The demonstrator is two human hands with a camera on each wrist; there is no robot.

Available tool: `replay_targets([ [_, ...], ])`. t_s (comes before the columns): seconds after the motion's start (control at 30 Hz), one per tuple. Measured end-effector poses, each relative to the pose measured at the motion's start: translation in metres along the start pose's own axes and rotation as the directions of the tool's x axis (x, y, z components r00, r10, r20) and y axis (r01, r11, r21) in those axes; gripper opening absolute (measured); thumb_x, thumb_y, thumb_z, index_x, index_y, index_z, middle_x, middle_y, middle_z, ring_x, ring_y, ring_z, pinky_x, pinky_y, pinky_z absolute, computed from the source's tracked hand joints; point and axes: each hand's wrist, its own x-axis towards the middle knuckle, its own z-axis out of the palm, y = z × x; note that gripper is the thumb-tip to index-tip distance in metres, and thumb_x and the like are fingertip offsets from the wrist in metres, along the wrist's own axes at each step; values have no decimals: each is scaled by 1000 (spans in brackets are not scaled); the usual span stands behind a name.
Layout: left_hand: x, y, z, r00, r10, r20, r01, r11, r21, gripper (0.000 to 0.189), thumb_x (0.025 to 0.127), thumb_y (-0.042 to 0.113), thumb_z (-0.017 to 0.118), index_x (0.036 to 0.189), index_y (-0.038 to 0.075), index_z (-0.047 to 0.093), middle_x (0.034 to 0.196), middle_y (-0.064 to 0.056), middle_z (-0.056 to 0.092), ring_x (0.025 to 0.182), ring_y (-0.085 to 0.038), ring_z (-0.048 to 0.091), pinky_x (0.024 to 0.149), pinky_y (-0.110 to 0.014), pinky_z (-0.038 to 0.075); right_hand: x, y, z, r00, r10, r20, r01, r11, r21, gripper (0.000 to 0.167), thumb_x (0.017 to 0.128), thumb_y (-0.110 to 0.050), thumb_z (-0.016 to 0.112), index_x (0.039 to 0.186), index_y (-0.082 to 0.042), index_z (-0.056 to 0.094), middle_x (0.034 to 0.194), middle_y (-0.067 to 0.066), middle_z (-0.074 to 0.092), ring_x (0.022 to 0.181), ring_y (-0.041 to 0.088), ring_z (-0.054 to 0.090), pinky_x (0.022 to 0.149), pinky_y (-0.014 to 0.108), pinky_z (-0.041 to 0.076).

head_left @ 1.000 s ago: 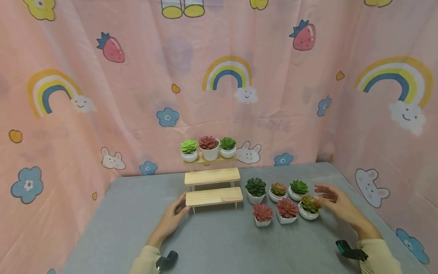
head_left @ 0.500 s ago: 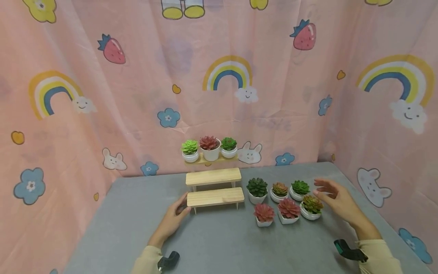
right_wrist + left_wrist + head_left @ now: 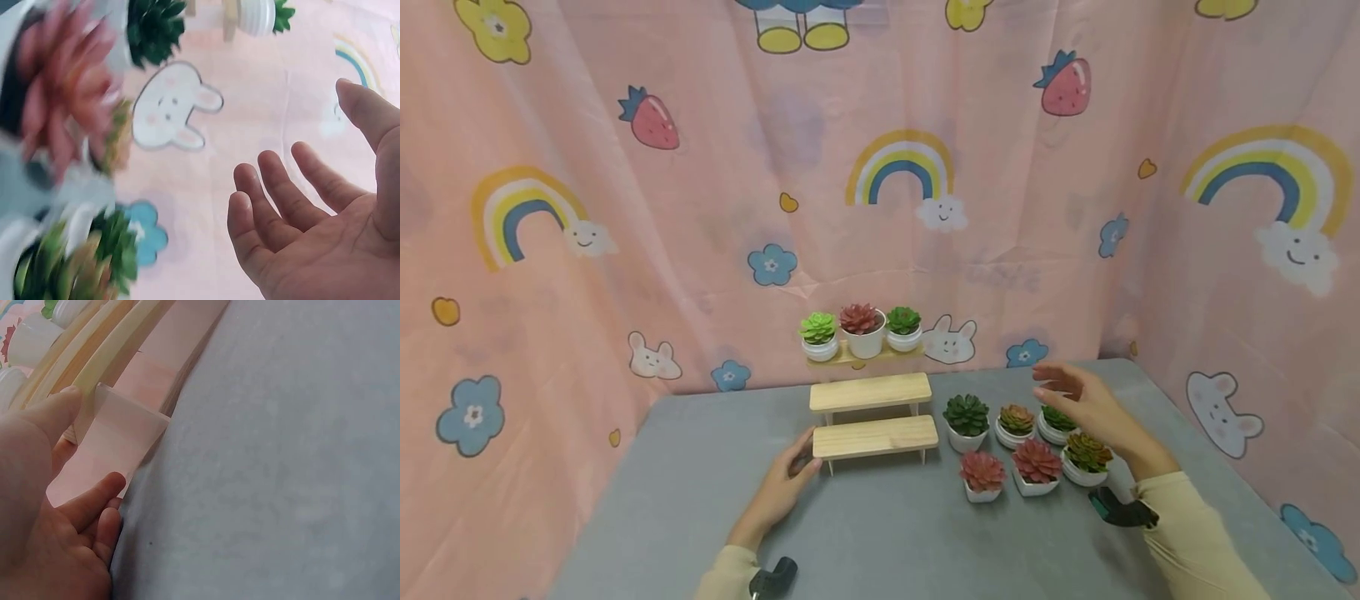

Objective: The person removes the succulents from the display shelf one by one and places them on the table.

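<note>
My left hand holds the left end of the front step of a wooden plant stand; its thumb lies against the board's end, and the other fingers are partly hidden. The front step has transparent legs. My right hand hovers over the potted succulents, fingers loosely bent and apart, holding nothing. Under it, a green succulent is partly covered. Around that stand a yellow-green succulent, an orange-brown one, a dark green one and two red ones, left and right.
Behind, the stand's middle step is bare. The top step bears a light green, a red and a green succulent. A pink printed curtain encloses the grey table at the back and sides.
My right hand has moved left and away from me, from beside the yellow-green succulent to above the green one. The left hand stays at the stand, and no plant has moved on the table.
</note>
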Motion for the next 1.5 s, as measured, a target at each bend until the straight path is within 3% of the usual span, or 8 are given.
replay_targets([
  [0.07, 0, 1, -1, 1000, 3, -3, -3, 1000, -7, 64, 101, 32, 62, 157, 11, 38, 149, -15, 55, 140, -37, 49, 109, -56, 42, 12, -5, 5, 999, 6, 34, -8, 999, 38, 50, 105, -24, 56, 149, -1, 44, 144, 27, 52, 128, 48, 54, 99, 61, 49],
  [0.13, 0, 1, -2, 1000, 5, -8, -5, 1000, -9, 63, 102, 31, 62, 157, 11, 38, 149, -15, 56, 139, -36, 50, 108, -52, 44, 25, -10, 10, 998, 21, 63, -25, 998, 60, 52, 105, -27, 56, 149, -3, 44, 146, 26, 51, 131, 49, 52, 101, 63, 46],
  [0.43, 0, -4, -5, 1000, 11, -25, -11, 1000, 0, 62, 102, 27, 61, 157, 10, 38, 147, -16, 56, 138, -38, 50, 109, -59, 43, 82, -31, 45, 988, 29, 154, -50, 990, 134, 58, 104, -26, 58, 153, -3, 38, 151, 30, 44, 136, 50, 46, 107, 62, 43],
  [0.83, -1, -4, -2, 1000, 0, -20, 0, 1000, 7, 64, 101, 36, 61, 157, 12, 39, 149, -17, 54, 140, -41, 47, 110, -62, 40, 139, -58, 84, 978, 101, 184, -130, 980, 149, 77, 98, -28, 66, 160, -9, 25, 156, 28, 36, 139, 47, 43, 108, 61, 43],
  [1.13, 3, -5, -1, 1000, 0, -11, 0, 1000, 10, 64, 101, 34, 62, 157, 13, 39, 149, -16, 55, 140, -39, 48, 110, -62, 40, 163, -73, 94, 979, 111, 170, -142, 972, 185, 78, 95, -22, 70, 159, -7, 28, 152, 28, 40, 137, 45, 46, 111, 56, 43],
  [1.5, 2, -8, 2, 1000, -15, -2, 15, 1000, 12, 65, 101, 38, 61, 157, 14, 38, 150, -14, 54, 140, -37, 48, 109, -58, 41, 168, -82, 98, 973, 142, 184, -170, 975, 142, 72, 96, -20, 70, 155, 0, 34, 151, 26, 44, 134, 41, 46, 109, 52, 44],
])
